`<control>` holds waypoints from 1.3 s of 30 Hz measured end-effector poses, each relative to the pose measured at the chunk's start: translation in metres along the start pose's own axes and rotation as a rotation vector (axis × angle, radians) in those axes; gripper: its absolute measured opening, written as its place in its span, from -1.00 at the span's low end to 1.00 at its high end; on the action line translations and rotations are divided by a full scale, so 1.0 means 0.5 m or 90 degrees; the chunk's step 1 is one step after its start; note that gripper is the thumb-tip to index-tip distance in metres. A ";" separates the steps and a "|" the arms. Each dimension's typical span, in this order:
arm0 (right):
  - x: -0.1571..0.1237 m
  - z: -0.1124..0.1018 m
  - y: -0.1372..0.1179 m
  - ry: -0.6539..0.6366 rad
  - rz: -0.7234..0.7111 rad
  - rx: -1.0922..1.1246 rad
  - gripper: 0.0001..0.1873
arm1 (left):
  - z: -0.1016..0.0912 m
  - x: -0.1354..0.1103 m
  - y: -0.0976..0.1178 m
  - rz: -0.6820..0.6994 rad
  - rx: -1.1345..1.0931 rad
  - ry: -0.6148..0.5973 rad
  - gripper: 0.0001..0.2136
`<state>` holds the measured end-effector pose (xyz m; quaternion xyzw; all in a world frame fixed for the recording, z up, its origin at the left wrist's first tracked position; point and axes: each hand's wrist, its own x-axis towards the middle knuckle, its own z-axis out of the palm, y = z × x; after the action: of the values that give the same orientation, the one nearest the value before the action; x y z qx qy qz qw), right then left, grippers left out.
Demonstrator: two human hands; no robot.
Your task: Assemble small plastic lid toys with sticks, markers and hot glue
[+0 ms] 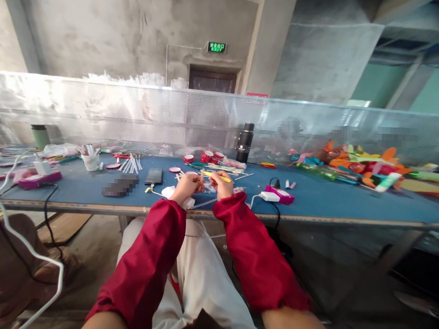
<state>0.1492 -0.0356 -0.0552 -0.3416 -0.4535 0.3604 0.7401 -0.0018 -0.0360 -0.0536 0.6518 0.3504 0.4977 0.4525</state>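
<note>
Smooth yellow plastic, slim as a pen, makes up the tool (pixel 207 173) at the dial's centre, just above the blue, matte surface (pixel 327 200). The right hand (pixel 223 183) grips it, its tip angled toward nine o'clock. The left hand (pixel 189 186) is close beside it, fingers curled inward; whether they pinch anything is too small to tell. Both forearms wear wrinkled crimson fabric sleeves (pixel 261 253).

From the hands, a glossy black cylindrical bottle (pixel 245 144) stands upright at one o'clock. Near twelve sit small red-and-white round containers (pixel 207 157), three by my count. At ten o'clock, slender white sticks (pixel 131 164) fan out, too many to count, and one white cup (pixel 92 163) holds more upright pieces. Crumpled white tissue (pixel 187 202) lies at eight. Two purple-and-white power strips are set out, one at nine (pixel 40 180), one at three (pixel 283 196). Toward two o'clock, orange, yellow and red petal-shaped pieces (pixel 372 166) are heaped. Behind runs a perforated metal panel (pixel 149 113).
</note>
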 end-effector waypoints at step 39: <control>0.002 0.001 0.002 0.002 0.001 0.014 -0.74 | 0.002 0.000 0.005 -0.016 0.001 0.011 -0.89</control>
<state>0.1487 -0.0343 -0.0553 -0.3345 -0.4479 0.3655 0.7443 -0.0007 -0.0372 -0.0516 0.6433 0.3629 0.4971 0.4554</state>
